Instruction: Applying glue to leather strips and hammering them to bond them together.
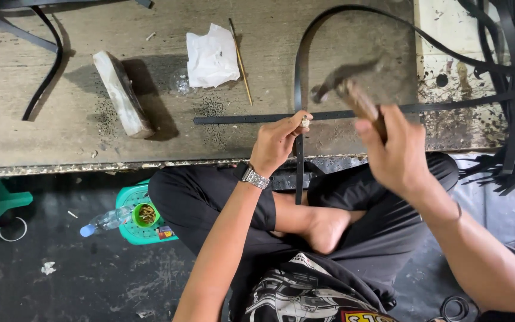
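Hammer [353, 80] raised and blurred in my right hand [397, 152], fingers wrapped round its wooden handle, head up over the right part of the worktop [61, 143]. My left hand [278, 140] sits at the near edge, fingers pinched narrow on a small metal punch [306, 122] stood on the flat black strap [245, 118].

That strap's long axis runs left to right, parallel to the near edge. The pinch is about midway along it, so the left hand is on the spot and the hammer hangs up and to the right of it, apart from the punch. I judge the line from hammer head to punch top slopes down and leftward.

I count one hammer and one punch. A second black strap [298, 71] arcs across the far right and drops over the near edge by my left hand. Also on the worktop: one pale block [121, 92] toward the left, one crumpled white paper [211, 56] and one thin stick [241, 59] near the far edge.
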